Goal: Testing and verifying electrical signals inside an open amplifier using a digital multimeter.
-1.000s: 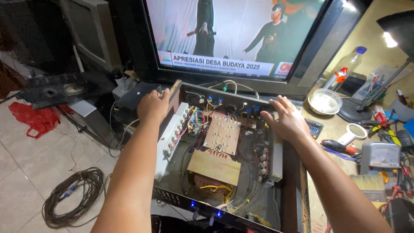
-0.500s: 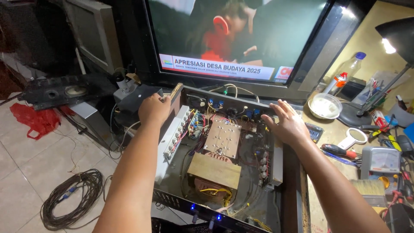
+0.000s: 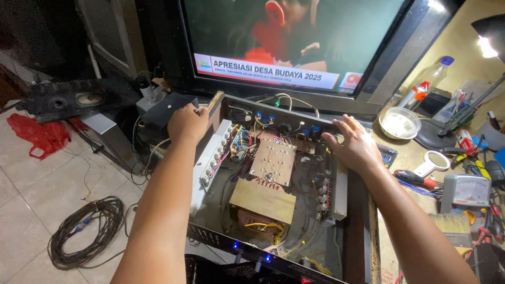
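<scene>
Two hands: both at the far end of one open amplifier chassis (image 3: 210, 173), its lid off and the insides showing.
Left hand (image 3: 187, 122): curled over the chassis's far-left corner, fingers closed round the edge beside a black box (image 3: 168, 108).
Right hand (image 3: 353, 146): fingers spread and only half curled, palm pressed on the far-right rear edge; it pins the frame more than grasps it (I cannot tell whether the fingertips hook under the rim).
Chassis position: on the bench edge in front of a television (image 3: 294, 47), front panel nearest me with two blue lamps lit.
Step in hand: I judge I am steadying or shifting the chassis by its rear corners.
Next move calls for: an even pull from both sides, keeping fingers off the live wiring and rear terminals.
Counts inside: one transformer (image 3: 262, 202), one perforated metal plate (image 3: 273, 162), two finned heat sinks along the side walls.
Counts around: one cable coil (image 3: 87, 231) on the floor, one white bowl (image 3: 400, 123), one meter (image 3: 465, 192), one plastic bottle (image 3: 428, 81).
</scene>
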